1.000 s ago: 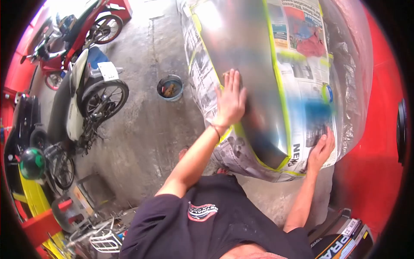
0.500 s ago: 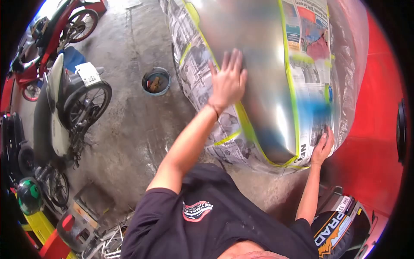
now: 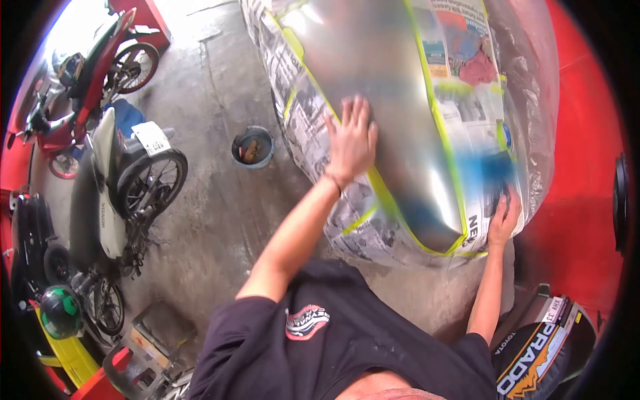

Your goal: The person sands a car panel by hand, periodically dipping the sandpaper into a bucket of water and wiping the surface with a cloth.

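My left hand (image 3: 352,143) lies flat with fingers stretched out on the left edge of a shiny, grey-silver vehicle panel (image 3: 400,140). The bare surface is framed by yellow-green masking tape (image 3: 437,120) and printed newspaper (image 3: 310,127). At the panel's right side, my right hand (image 3: 505,217) rests on the newspaper covering near its lower end. Its fingers point upward and are partly blurred, and I see nothing held in them. A blue blurred patch (image 3: 490,167) shows on the paper just above that hand. Clear plastic sheeting (image 3: 533,127) wraps the outer side.
On the concrete floor (image 3: 207,207) to the left stands a bucket (image 3: 267,148) with brown items inside. Motorcycles (image 3: 110,223) line the left side, with a green-black helmet (image 3: 61,312). A black spare-wheel cover (image 3: 533,363) sits at lower right, beside a red surface (image 3: 567,247).
The view has shifted, so the motorcycles and bucket appear lower and farther right. My left hand stays on the panel edge. My right hand appears slightly higher along the newspaper.
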A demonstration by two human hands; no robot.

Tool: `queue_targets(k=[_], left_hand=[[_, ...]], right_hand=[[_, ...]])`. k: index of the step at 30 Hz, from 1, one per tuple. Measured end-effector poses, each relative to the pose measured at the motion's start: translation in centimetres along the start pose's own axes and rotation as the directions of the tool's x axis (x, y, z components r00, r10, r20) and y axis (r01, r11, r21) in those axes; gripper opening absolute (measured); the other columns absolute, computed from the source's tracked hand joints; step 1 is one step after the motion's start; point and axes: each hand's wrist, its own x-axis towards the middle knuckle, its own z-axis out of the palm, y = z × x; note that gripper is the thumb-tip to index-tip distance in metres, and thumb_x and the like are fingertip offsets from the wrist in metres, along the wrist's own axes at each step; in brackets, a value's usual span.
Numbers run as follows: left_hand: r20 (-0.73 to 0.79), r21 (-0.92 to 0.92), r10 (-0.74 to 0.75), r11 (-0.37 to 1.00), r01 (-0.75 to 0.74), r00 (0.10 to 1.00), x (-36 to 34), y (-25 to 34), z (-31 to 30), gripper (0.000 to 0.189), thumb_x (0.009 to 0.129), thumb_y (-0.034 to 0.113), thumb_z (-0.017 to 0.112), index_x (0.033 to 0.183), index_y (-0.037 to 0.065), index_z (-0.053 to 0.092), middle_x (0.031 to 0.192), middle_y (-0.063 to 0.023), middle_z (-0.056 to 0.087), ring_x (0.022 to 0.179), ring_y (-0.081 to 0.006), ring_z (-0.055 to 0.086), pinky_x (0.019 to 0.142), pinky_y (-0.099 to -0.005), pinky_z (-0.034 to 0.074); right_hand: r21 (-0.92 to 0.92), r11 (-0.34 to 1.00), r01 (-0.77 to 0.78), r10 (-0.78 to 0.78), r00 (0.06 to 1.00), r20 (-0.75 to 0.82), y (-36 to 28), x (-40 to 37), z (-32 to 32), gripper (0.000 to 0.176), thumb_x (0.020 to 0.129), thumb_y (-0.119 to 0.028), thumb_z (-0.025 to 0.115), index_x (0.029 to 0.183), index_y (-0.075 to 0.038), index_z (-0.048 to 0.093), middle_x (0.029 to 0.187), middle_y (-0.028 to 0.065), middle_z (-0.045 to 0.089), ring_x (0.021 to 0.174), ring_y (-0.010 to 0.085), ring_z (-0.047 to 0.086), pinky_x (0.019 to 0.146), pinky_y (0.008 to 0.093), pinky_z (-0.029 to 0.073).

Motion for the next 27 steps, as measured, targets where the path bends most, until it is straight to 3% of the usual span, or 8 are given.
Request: queue_targets(k=[4,11,14,16,19,21,24,27], left_hand=[[0.023,-0.048,0.005,0.999,-0.004,1.0,-3.5,0.3,1.0,0.069,0.117,0.041,0.044,0.178,0.011,0.031,0.186,-0.0118,0.03,0.173,-0.0387,0.022,0.13,-0.0796,0.01],[0.026,0.027,0.007,1.0,-0.008,1.0,6.4,1.1,-0.4,0.072,0.114,0.038,0.049,0.174,0.003,0.033,0.181,-0.0177,0.036,0.17,-0.0435,0.025,0.129,-0.0808,0.014],[-0.112,0.259,0.318,0.924,-0.281,0.942,0.2,4.1,2.6,0.07,0.109,0.037,0.053,0.17,0.004,0.044,0.178,-0.0172,0.042,0.168,-0.0409,0.03,0.133,-0.0769,0.003],[-0.031,-0.118,0.436,0.892,-0.436,0.899,0.4,4.4,0.9,0.069,0.11,0.037,0.051,0.172,0.008,0.045,0.179,-0.0149,0.042,0.17,-0.0372,0.028,0.134,-0.073,-0.004],[-0.105,0.001,0.314,0.949,-0.316,0.943,7.0,-1.1,2.1,0.067,0.114,0.031,0.045,0.178,0.011,0.034,0.186,-0.0115,0.029,0.174,-0.0346,0.019,0.134,-0.0718,-0.004],[-0.063,-0.175,0.167,0.969,-0.176,0.984,10.1,-2.5,1.2,0.068,0.115,0.028,0.044,0.178,0.006,0.029,0.187,-0.0149,0.024,0.175,-0.0362,0.015,0.134,-0.0724,-0.002],[-0.187,-0.109,0.195,0.97,-0.218,0.963,5.3,1.5,2.8,0.069,0.115,0.03,0.043,0.176,0.001,0.03,0.186,-0.0196,0.024,0.175,-0.0385,0.014,0.134,-0.0724,-0.001],[0.006,-0.244,0.402,0.889,-0.388,0.916,-6.8,7.3,3.1,0.08,0.109,0.04,0.051,0.177,0.004,0.031,0.187,-0.0154,0.026,0.174,-0.0364,0.019,0.132,-0.0772,-0.005]], right_hand=[[-0.02,1.0,-0.022,0.022,1.0,0.014,0.5,-0.1,0.1,0.04,0.114,-0.019,0.061,0.15,-0.001,0.066,0.15,0.0194,0.068,0.146,0.0384,0.055,0.126,0.0483,0.039],[-0.023,0.999,-0.04,0.04,0.999,0.02,1.1,-0.1,0.2,0.041,0.114,-0.022,0.063,0.149,0.0,0.066,0.149,0.0206,0.068,0.146,0.0403,0.055,0.126,0.0491,0.038],[-0.004,0.999,-0.049,0.049,0.998,0.045,1.0,-0.1,0.3,0.041,0.113,-0.021,0.063,0.149,0.0,0.066,0.15,0.0205,0.068,0.146,0.0401,0.055,0.126,0.0495,0.038],[-0.038,0.998,-0.054,0.057,0.996,0.066,0.8,0.1,0.0,0.041,0.113,-0.02,0.064,0.149,0.0,0.066,0.15,0.0202,0.068,0.146,0.0398,0.055,0.126,0.0495,0.038],[-0.031,0.998,-0.048,0.05,0.997,0.06,0.9,0.0,0.3,0.042,0.112,-0.02,0.065,0.149,0.0,0.066,0.149,0.0197,0.068,0.145,0.0393,0.056,0.126,0.0489,0.039],[-0.054,0.995,-0.089,0.093,0.993,0.078,0.7,-0.3,0.3,0.042,0.112,-0.02,0.065,0.149,-0.001,0.066,0.15,0.0199,0.067,0.145,0.0393,0.055,0.126,0.0489,0.039],[-0.093,0.99,-0.107,0.115,0.99,0.086,1.0,-0.4,0.1,0.043,0.111,-0.021,0.066,0.149,-0.001,0.066,0.15,0.0207,0.067,0.146,0.0398,0.054,0.126,0.0487,0.039],[-0.071,0.992,-0.1,0.106,0.991,0.085,0.4,0.1,0.4,0.043,0.112,-0.022,0.066,0.15,-0.001,0.066,0.15,0.02,0.067,0.145,0.0396,0.055,0.126,0.0486,0.039]])
